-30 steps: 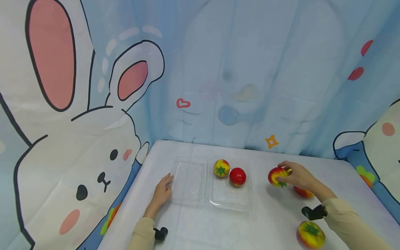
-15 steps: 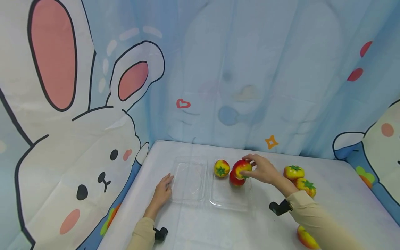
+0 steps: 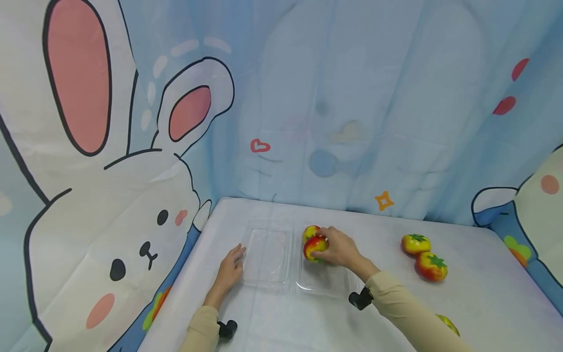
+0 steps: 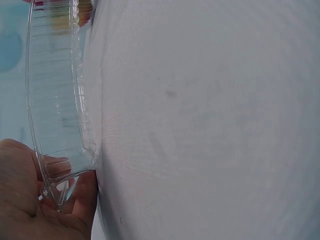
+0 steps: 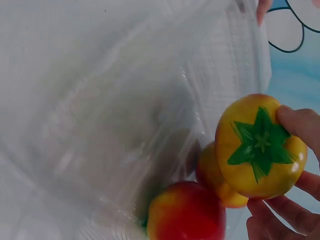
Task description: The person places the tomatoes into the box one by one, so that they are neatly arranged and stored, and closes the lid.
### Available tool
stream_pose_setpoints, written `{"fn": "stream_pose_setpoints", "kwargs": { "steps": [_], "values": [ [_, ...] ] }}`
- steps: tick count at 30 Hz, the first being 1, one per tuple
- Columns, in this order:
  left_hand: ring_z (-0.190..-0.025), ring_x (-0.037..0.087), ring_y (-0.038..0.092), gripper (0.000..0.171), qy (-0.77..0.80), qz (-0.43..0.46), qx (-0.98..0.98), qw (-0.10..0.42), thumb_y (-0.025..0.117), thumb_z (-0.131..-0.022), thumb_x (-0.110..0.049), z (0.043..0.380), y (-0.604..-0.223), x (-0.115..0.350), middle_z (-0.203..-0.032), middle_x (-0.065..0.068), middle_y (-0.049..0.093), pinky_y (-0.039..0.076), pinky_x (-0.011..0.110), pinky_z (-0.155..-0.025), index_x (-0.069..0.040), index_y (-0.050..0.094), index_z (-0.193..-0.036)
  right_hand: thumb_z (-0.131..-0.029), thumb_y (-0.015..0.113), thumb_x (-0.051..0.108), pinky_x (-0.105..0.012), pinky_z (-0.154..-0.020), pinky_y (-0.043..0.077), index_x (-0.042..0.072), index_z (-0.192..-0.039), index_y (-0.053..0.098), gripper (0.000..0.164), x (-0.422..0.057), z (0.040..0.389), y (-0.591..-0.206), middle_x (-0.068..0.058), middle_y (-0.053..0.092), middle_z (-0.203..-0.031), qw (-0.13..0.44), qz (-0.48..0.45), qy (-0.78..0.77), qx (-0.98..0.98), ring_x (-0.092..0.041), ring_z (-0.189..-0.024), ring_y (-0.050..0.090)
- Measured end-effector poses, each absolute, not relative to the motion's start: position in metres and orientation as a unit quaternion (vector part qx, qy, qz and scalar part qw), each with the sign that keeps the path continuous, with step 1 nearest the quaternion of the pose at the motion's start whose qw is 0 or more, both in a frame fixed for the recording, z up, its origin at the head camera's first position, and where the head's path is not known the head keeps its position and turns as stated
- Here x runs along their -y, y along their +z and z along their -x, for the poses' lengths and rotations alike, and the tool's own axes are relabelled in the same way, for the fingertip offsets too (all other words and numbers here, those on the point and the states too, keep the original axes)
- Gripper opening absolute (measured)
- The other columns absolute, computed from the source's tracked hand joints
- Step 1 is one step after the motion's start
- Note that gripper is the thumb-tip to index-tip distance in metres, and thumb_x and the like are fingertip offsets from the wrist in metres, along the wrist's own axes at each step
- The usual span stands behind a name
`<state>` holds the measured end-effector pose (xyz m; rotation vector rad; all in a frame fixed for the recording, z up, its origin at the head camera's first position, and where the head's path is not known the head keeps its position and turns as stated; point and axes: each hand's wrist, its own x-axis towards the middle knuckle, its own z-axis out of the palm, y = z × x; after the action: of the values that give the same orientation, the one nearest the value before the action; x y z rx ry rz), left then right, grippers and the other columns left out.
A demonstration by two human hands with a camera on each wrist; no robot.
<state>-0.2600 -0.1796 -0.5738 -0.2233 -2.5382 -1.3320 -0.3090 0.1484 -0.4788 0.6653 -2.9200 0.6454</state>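
Observation:
My right hand [image 3: 340, 249] grips a red-and-yellow tomato, likely artificial, [image 5: 240, 170] with a green star-shaped top, above the right half of a clear plastic clamshell box [image 3: 323, 286]. Just behind it in the right wrist view is another yellowish tomato [image 5: 207, 172], partly hidden. A redder tomato [image 5: 185, 212] sits in the box too; in the head view my hand covers it. My left hand [image 3: 230, 266] rests against the left edge of the box's other half [image 3: 266, 254], fingers touching its rim. The left wrist view shows those fingers at the clear plastic corner [image 4: 65, 170].
At the right of the white-covered table [image 3: 277, 318] lie two more tomatoes, one farther back [image 3: 415, 243] and one nearer [image 3: 431, 267]. Another tomato [image 3: 448, 322] is mostly hidden behind my right sleeve. A printed curtain [image 3: 281, 98] hangs beyond the table.
My right hand has carried the tomato left from the table's right side, over the box and the redder tomato, to the far-left tomato. My left hand has stayed at the box edge.

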Motion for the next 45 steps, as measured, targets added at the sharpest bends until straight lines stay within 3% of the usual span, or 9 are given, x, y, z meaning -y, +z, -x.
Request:
{"fn": "stream_pose_setpoints", "kwargs": {
  "steps": [7, 19, 25, 30, 33, 35, 42, 45],
  "values": [
    [-0.126, 0.045, 0.051, 0.042, -0.465, 0.075, 0.872, 0.132, 0.047, -0.089, 0.013, 0.260, -0.574, 0.179, -0.144, 0.029, 0.046, 0.039, 0.055, -0.108, 0.012, 0.056, -0.130, -0.074, 0.085, 0.037, -0.039, -0.069, 0.056, 0.005, -0.113, 0.065, 0.054, -0.138, 0.311, -0.491, -0.008, 0.059, -0.093, 0.046, -0.212, 0.169, 0.961, -0.022, -0.079, 0.058],
    [-0.127, 0.045, 0.050, 0.043, -0.462, 0.075, 0.874, 0.131, 0.047, -0.088, 0.013, 0.260, -0.573, 0.179, -0.144, 0.029, 0.045, 0.039, 0.055, -0.108, 0.013, 0.055, -0.130, -0.074, 0.085, 0.040, -0.045, -0.079, 0.057, 0.007, -0.114, 0.062, 0.057, -0.130, 0.311, -0.501, -0.012, 0.060, -0.101, 0.047, -0.202, 0.125, 0.970, -0.027, -0.086, 0.060],
    [-0.127, 0.045, 0.049, 0.043, -0.466, 0.076, 0.872, 0.130, 0.047, -0.088, 0.013, 0.260, -0.575, 0.180, -0.144, 0.029, 0.045, 0.038, 0.054, -0.108, 0.013, 0.055, -0.130, -0.074, 0.084, 0.041, -0.042, -0.067, 0.057, 0.007, -0.114, 0.064, 0.057, -0.135, 0.309, -0.493, -0.010, 0.059, -0.095, 0.051, -0.211, 0.125, 0.968, -0.025, -0.079, 0.058],
    [-0.126, 0.045, 0.051, 0.042, -0.464, 0.083, 0.871, 0.138, 0.048, -0.087, 0.014, 0.261, -0.575, 0.181, -0.143, 0.030, 0.046, 0.040, 0.055, -0.106, 0.014, 0.056, -0.129, -0.082, 0.077, 0.041, -0.040, -0.064, 0.056, 0.003, -0.118, 0.064, 0.054, -0.146, 0.310, -0.480, -0.013, 0.061, -0.097, 0.040, -0.222, 0.155, 0.962, -0.024, -0.078, 0.057],
    [-0.126, 0.046, 0.050, 0.042, -0.463, 0.088, 0.871, 0.142, 0.048, -0.087, 0.014, 0.262, -0.575, 0.181, -0.142, 0.031, 0.046, 0.039, 0.056, -0.107, 0.014, 0.056, -0.128, -0.091, 0.066, 0.032, -0.047, -0.072, 0.059, 0.001, -0.120, 0.063, 0.042, -0.157, 0.314, -0.473, -0.018, 0.063, -0.105, 0.029, -0.224, 0.165, 0.960, -0.028, -0.085, 0.060],
    [-0.126, 0.046, 0.050, 0.042, -0.461, 0.090, 0.871, 0.142, 0.048, -0.087, 0.014, 0.262, -0.575, 0.181, -0.142, 0.031, 0.046, 0.038, 0.056, -0.107, 0.014, 0.056, -0.128, -0.091, 0.063, 0.024, -0.051, -0.078, 0.058, 0.000, -0.121, 0.063, 0.038, -0.166, 0.316, -0.470, -0.019, 0.062, -0.110, 0.014, -0.223, 0.163, 0.961, -0.031, -0.090, 0.061],
    [-0.127, 0.047, 0.049, 0.042, -0.455, 0.089, 0.874, 0.146, 0.048, -0.086, 0.014, 0.261, -0.574, 0.181, -0.141, 0.031, 0.047, 0.037, 0.056, -0.109, 0.014, 0.056, -0.128, -0.080, 0.078, 0.019, -0.048, -0.076, 0.059, 0.000, -0.121, 0.062, 0.047, -0.189, 0.317, -0.472, -0.017, 0.061, -0.107, -0.073, -0.231, 0.144, 0.960, -0.031, -0.094, 0.058],
    [-0.127, 0.047, 0.048, 0.042, -0.454, 0.089, 0.874, 0.148, 0.047, -0.086, 0.014, 0.261, -0.574, 0.181, -0.141, 0.031, 0.047, 0.037, 0.057, -0.108, 0.014, 0.056, -0.127, -0.077, 0.082, 0.018, -0.051, -0.078, 0.058, 0.001, -0.124, 0.060, 0.055, -0.192, 0.317, -0.477, -0.020, 0.058, -0.114, -0.077, -0.228, 0.139, 0.961, -0.035, -0.100, 0.057]
  ]
}}
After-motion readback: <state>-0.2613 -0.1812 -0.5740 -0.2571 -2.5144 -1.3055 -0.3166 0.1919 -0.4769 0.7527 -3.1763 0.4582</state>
